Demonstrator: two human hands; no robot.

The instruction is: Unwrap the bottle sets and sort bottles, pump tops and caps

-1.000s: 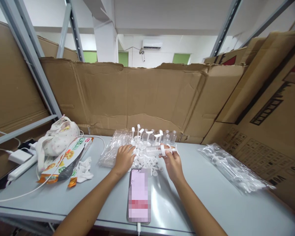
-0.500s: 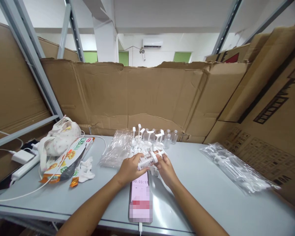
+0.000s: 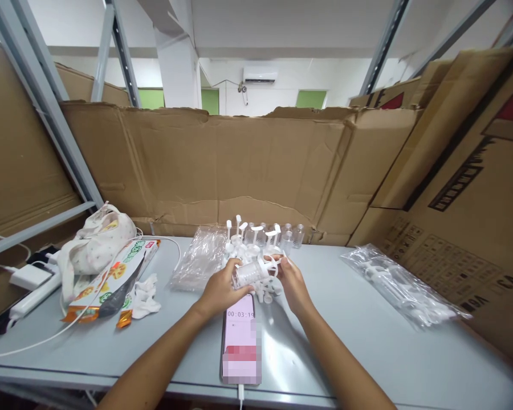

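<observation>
My left hand (image 3: 218, 289) is wrapped round a small clear plastic bottle (image 3: 245, 275), which lies tilted with its top to the right. A white pump top (image 3: 270, 264) sits at the bottle's mouth. At its far end the fingers of my right hand (image 3: 294, 283) pinch the white pump part, and they partly hide it. Just behind and below my hands lie white pump parts (image 3: 265, 291) in a loose pile. Several white pump heads (image 3: 256, 232) stand up at the back, with clear bottles (image 3: 298, 234) beside them.
A phone (image 3: 240, 336) showing a timer lies in front, its cable running off the table edge. Clear plastic bags (image 3: 199, 259) lie left of the pile, and a bag of white parts (image 3: 404, 287) on the right. A snack packet (image 3: 111, 279), tissue (image 3: 145, 296) and cloth bag (image 3: 96, 239) lie left.
My right fingers have shifted from the bottle's collar to the outer end of the white pump top. The left hand keeps its hold on the bottle. The view has shifted slightly.
</observation>
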